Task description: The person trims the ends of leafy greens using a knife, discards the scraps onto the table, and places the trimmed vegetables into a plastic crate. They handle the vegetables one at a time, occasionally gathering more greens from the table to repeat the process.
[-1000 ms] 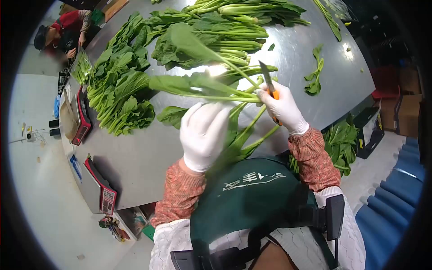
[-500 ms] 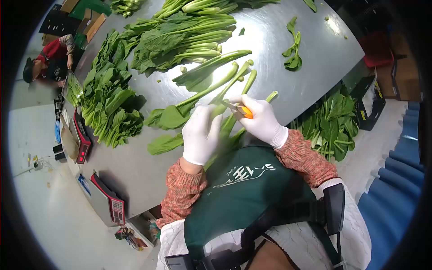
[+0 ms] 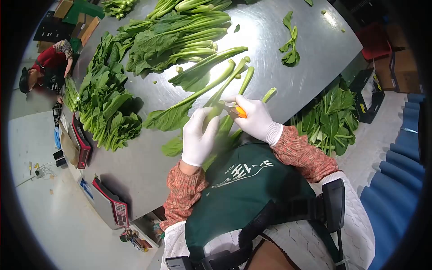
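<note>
White gloves cover both my hands. My left hand (image 3: pixel 199 136) is closed around a leafy green stalk (image 3: pixel 216 108), blurred near the fingers. In my right hand (image 3: pixel 257 118) is a small orange-handled knife (image 3: pixel 241 111), gripped with its blade toward the stalk, right at the left fingertips. Several loose green stalks (image 3: pixel 245 81) lie on the steel table just beyond and under my hands. A broad leaf on a stem (image 3: pixel 198 80) rests a little farther away. Part of the held greens is hidden behind my left hand.
Trimmed greens (image 3: pixel 189 40) are piled on the steel table (image 3: pixel 265 36), with another leafy heap (image 3: pixel 108 103) at left. Two red scales (image 3: pixel 118 209) (image 3: pixel 82 146) stand along the left edge. More greens (image 3: pixel 333 117) fill a crate at right. A person (image 3: pixel 49 67) handles greens at far left.
My hands and the knife have shifted slightly left, the blade staying close to the held stalk. The view has tilted a little. The person at far left has moved slightly.
</note>
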A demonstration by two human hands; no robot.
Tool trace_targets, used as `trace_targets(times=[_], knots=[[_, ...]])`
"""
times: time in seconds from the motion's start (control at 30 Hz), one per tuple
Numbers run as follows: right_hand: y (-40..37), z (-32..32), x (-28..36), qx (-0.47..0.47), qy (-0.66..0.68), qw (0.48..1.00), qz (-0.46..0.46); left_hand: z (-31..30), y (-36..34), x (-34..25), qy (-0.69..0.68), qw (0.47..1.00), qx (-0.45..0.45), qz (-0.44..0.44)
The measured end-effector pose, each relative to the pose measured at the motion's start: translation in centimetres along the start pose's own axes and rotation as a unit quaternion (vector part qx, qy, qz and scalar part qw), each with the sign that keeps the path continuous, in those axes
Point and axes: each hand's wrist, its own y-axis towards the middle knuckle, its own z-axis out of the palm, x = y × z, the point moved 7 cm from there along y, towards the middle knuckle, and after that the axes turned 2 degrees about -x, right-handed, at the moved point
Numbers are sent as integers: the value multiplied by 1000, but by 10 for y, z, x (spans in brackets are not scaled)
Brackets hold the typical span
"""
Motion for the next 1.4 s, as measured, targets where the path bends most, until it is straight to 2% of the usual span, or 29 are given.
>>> trace_targets(times=[0.13,0.17,0.23,0.27,0.37,0.47,0.5,0.6,0.67,0.73,0.83,0.93,0.97,1.03,1.13,1.17,1.2,1.23,1.3,1.4], knots=[[1,9,-7,15,14,1000,-1,1,1,12,-18,999,23,-32],[2,12,-9,21,21,1000,-7,1,1,15,-71,996,34,-45],[0,24,-30,79,-71,994,17,2,-1,20,-178,980,55,-68],[-2,28,-41,106,-118,987,30,0,-2,19,-158,982,68,-72],[1,21,-58,83,96,980,151,-5,2,18,-118,986,86,-85],[15,7,-29,138,263,932,208,-3,4,37,-67,985,90,-134],[21,3,-20,140,316,917,199,-1,7,34,-52,991,89,-90],[69,-15,-59,-17,216,974,73,0,12,27,-18,991,86,-104],[108,-45,-82,-71,30,992,96,-3,13,43,-14,990,59,-127],[143,-49,-119,-118,-200,973,-10,-9,14,47,3,991,32,-127],[164,-40,-150,-30,-332,941,56,-15,16,39,42,997,-4,-63],[159,-49,-136,17,-56,994,88,-24,15,33,80,996,-36,-21],[147,-56,-111,-25,47,994,91,-26,14,28,134,989,-59,4],[128,-62,-75,2,76,991,111,-29,17,13,241,964,-98,52],[99,-59,-34,32,173,975,133,-19,30,-41,329,899,-185,221],[90,-57,-15,59,164,974,147,-12,35,-50,357,889,-178,225],[83,-56,3,70,192,974,100,-4,40,-57,384,878,-170,229],[73,-51,8,89,216,967,106,2,44,-63,397,872,-161,238],[57,-50,17,104,230,961,109,5,43,-57,387,882,-145,227],[37,-53,10,-29,154,987,-14,9,42,-61,365,897,-129,215]])
